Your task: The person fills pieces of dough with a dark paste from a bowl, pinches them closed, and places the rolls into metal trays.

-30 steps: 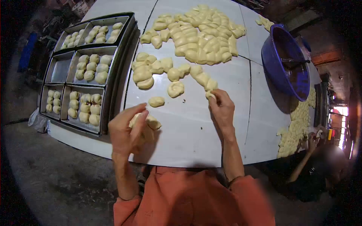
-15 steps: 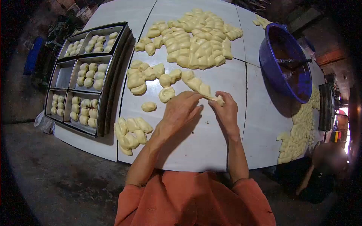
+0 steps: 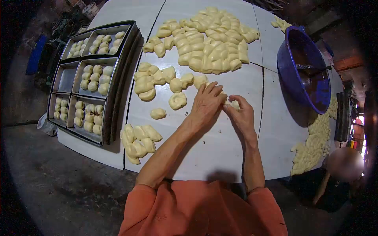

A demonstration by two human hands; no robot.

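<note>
My left hand lies over a strip of pale yellow dough, its fingers bent across the strip and hiding most of it. Close on its right, my right hand is closed around the end of the same dough, thumb and fingers gripping it. A dough lump shows just beyond my left fingertips. To the left are a round dough piece, a smaller one and a cluster of pieces. Nearer me sits another group of dough pieces.
Black-rimmed metal trays with dough balls in their compartments stand at the left. A large mass of dough pieces covers the far table. At right are a purple basin, more dough and another person.
My left hand has moved up and right, from pinching the dough strip to covering it. My right hand has shifted slightly right, still on the dough. The view has shifted a little.
</note>
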